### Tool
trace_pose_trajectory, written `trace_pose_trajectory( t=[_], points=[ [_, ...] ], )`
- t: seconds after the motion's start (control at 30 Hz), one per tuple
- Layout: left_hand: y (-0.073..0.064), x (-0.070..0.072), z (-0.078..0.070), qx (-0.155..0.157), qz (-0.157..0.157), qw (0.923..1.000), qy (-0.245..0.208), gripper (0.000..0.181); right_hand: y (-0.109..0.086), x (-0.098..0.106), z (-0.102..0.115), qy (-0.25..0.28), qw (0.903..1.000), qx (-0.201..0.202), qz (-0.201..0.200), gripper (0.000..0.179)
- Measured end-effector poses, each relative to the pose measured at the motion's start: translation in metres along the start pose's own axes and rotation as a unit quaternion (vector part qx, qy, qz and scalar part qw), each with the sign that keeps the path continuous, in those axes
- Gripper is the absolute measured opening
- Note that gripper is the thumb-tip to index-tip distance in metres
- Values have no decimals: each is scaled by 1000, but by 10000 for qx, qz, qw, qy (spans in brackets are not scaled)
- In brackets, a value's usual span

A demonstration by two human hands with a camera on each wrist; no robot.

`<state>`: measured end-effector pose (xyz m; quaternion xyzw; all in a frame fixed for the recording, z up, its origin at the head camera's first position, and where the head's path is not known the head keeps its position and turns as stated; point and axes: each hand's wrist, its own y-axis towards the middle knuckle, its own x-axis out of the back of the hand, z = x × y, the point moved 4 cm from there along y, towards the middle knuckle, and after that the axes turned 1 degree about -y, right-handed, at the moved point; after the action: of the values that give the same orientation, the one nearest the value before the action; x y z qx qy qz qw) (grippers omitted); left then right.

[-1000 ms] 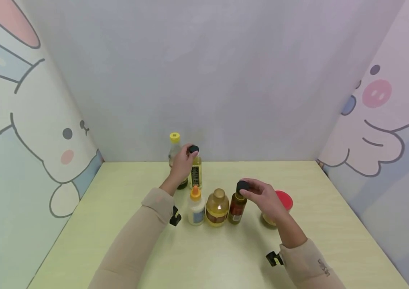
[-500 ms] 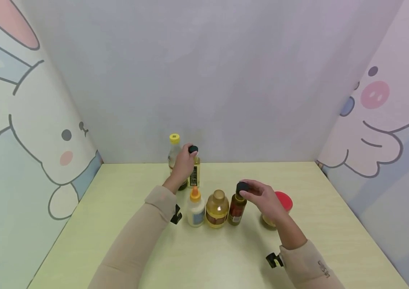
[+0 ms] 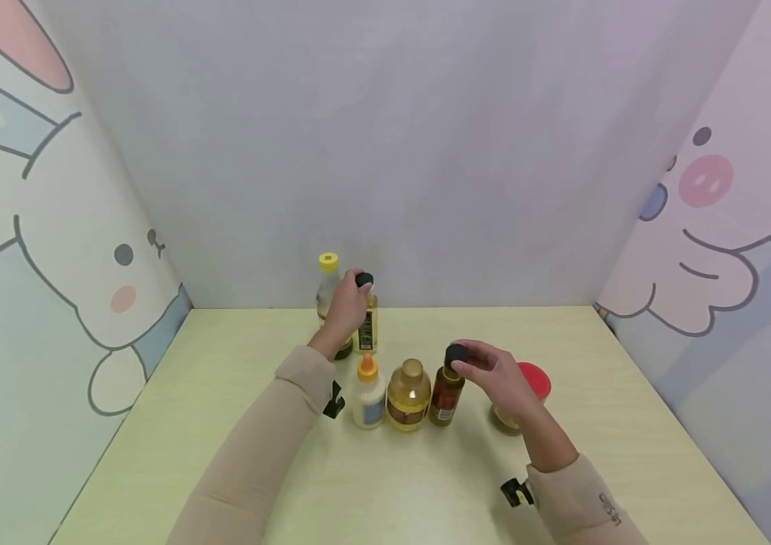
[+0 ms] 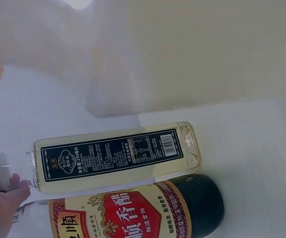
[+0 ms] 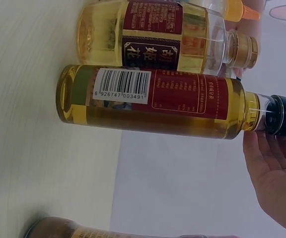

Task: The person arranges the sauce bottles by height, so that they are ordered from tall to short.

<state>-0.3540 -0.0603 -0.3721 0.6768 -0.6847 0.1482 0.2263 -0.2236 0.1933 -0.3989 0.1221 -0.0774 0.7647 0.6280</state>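
At the back, my left hand [image 3: 346, 306] grips the black cap of a clear bottle [image 4: 115, 156] of pale yellow liquid with a dark label. Beside that bottle stands a vinegar bottle [image 4: 138, 210] with a yellow cap [image 3: 328, 262], partly behind the hand. My right hand [image 3: 499, 377] pinches the black cap [image 5: 283, 116] of a slim oil bottle [image 5: 182, 104] with a red label, which stands upright. Left of the slim bottle are a squat oil bottle [image 3: 409, 397] with a gold cap and a white squeeze bottle [image 3: 368, 400] with an orange nozzle.
A jar with a red lid [image 3: 533, 382] stands just right of my right hand, partly hidden by it. The pale wooden table [image 3: 385, 484] is bounded by a grey back wall [image 3: 392, 151] and side walls with cartoon animals.
The left hand and the clear bottle in its grip have shifted very slightly. The right hand stays on the slim bottle's cap, and the other bottles stand where they were.
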Motion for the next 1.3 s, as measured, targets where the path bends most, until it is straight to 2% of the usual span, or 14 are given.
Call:
trace_pose_trajectory(
  t=[0.13,0.43,0.67,0.8,0.9,1.13,1.3],
  points=[
    [-2,3,-1,-19,49,9999,-87,47,0,-1,1,24,10000,11,-2,51],
    [-3,4,6,-197,30,9991,-377,50,0,-1,-1,43,10000,20,14,50],
    [-5,5,7,-370,35,9988,-328,55,1,-1,-1,13,10000,-9,-3,51],
    [-8,6,8,-450,111,9979,-452,59,1,-1,-1,6,10000,-22,-11,51],
    [-9,5,10,-442,207,9971,-585,62,1,-1,-1,12,10000,-5,-2,51],
    [-14,6,10,-270,164,9990,-309,67,1,0,-1,3,10000,-12,-9,51],
    [-17,5,12,-266,186,9988,-377,68,1,0,-1,5,10000,-34,-18,51]
  ],
)
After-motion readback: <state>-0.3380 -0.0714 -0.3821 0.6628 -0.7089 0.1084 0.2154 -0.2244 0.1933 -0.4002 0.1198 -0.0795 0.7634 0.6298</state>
